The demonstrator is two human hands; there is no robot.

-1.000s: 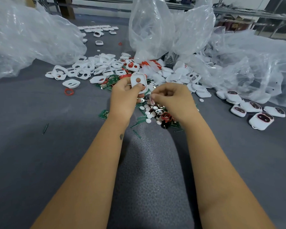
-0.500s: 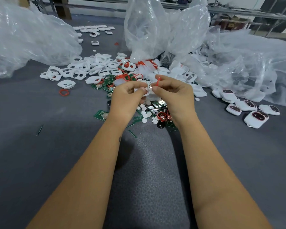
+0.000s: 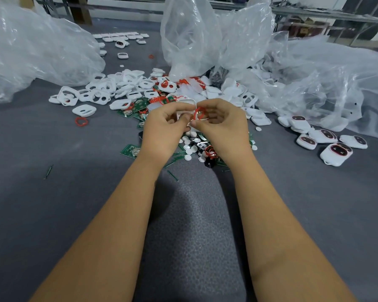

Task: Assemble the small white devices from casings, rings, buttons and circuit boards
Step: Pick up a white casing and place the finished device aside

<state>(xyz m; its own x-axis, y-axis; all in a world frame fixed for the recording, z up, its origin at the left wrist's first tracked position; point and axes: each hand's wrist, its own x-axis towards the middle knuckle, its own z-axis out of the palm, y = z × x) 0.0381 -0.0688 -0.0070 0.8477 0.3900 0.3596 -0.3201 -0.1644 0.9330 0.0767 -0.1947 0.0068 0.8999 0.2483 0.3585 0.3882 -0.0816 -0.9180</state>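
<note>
My left hand (image 3: 164, 129) grips a white casing (image 3: 184, 110) above the parts pile, fingers curled round it. My right hand (image 3: 222, 125) pinches a red ring (image 3: 199, 112) against the casing's right side. Both hands hide most of the casing. Below them lie white round buttons (image 3: 189, 149), green circuit boards (image 3: 130, 150) and a tangle of red rings (image 3: 210, 151). More white casings (image 3: 100, 95) spread to the left. Several assembled white devices (image 3: 336, 152) sit at the right.
Large clear plastic bags stand at the left (image 3: 37, 46), centre back (image 3: 196, 31) and right (image 3: 327, 83). A loose red ring (image 3: 81, 121) lies left of the pile. A row of white parts (image 3: 122, 37) lies far back on the grey mat (image 3: 194, 236).
My right hand came up from the button pile with a red ring and met my left hand at the casing. The two hands now work close together.
</note>
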